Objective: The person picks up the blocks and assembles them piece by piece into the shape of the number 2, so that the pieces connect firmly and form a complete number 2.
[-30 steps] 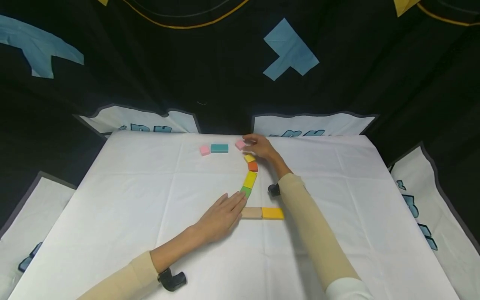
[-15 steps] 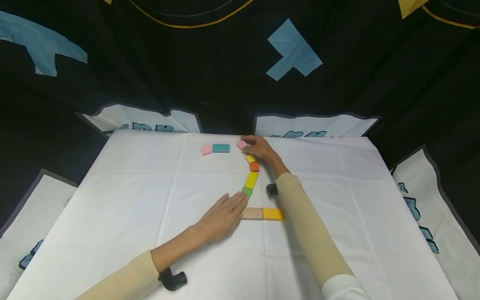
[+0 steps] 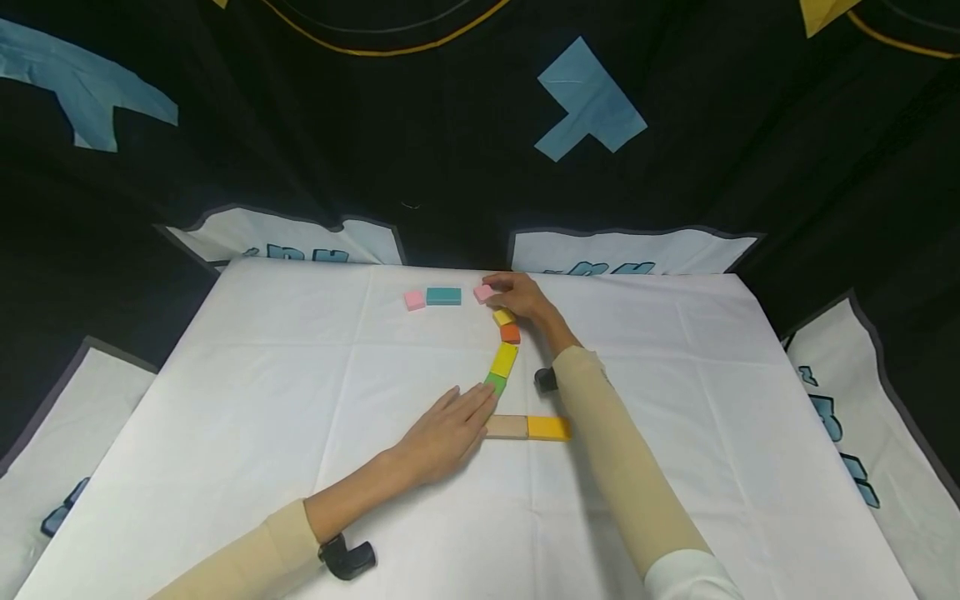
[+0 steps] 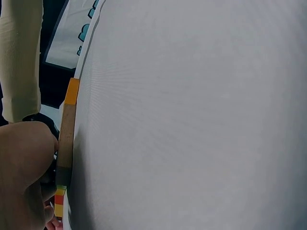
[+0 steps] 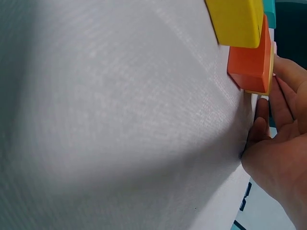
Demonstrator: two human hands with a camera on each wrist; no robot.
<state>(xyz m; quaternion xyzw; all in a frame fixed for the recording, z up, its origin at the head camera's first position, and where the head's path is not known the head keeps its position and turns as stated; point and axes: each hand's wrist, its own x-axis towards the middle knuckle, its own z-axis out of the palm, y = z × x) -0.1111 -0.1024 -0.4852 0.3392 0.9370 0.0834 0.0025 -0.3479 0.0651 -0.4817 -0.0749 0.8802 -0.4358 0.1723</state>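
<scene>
A row of coloured blocks curves across the white cloth. My right hand [image 3: 521, 298] is at its far end, thumb and index finger pinching a pink block [image 3: 483, 293]. Nearer me the row continues with a small yellow block [image 3: 503, 317], an orange block [image 3: 510, 333], a longer yellow block [image 3: 504, 360] and a green block [image 3: 496, 382]. My left hand [image 3: 447, 435] lies with straight fingers, its fingertips at the green block, which they partly cover. Beside those fingers lies a beige block [image 3: 507, 427], end to end with an amber block [image 3: 549, 428].
At the far side, left of the pinched block, lie a teal block [image 3: 444, 297] and another pink block [image 3: 414, 300]. The white-covered table [image 3: 225, 375] ends at a dark curtain [image 3: 450, 150] behind. My right sleeve [image 3: 630, 450] passes just right of the amber block.
The pink block in my right hand has shifted slightly nearer and turned a little. My left hand stays at the green block. The head view has shifted slightly.
</scene>
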